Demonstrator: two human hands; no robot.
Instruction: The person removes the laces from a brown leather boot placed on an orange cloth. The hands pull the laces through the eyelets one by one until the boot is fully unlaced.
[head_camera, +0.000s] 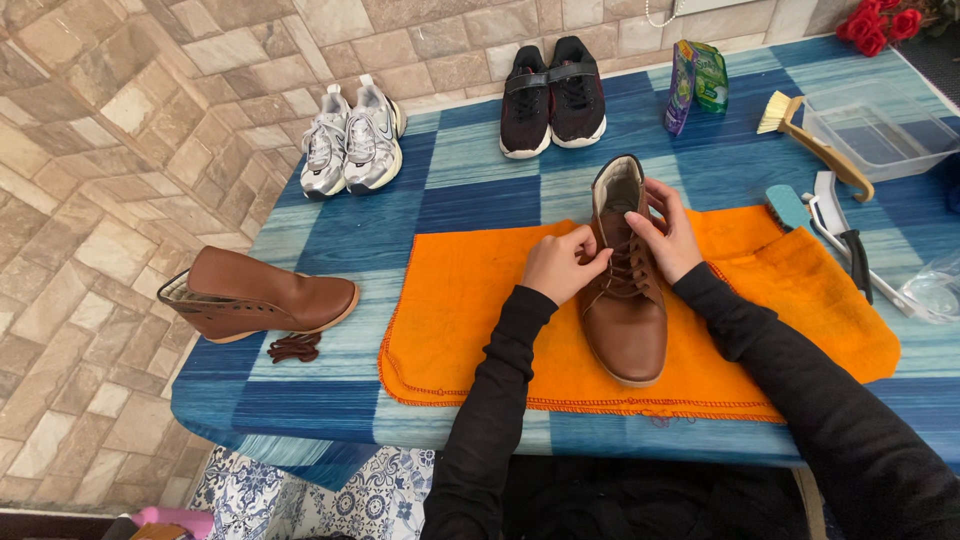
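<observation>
Blue table (330, 250), green-purple package (697, 82) upright

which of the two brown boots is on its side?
The brown boot at the table's left edge, off the orange cloth, lies on its side with loose laces beside it. The other boot stands upright on the cloth between both hands.

- Red flowers (880, 22) cut off by the top edge.
- Clear bag (935, 288) cropped at the right edge.
- Fingertips of the left hand (563, 263) hidden among the boot laces (622, 262).
</observation>
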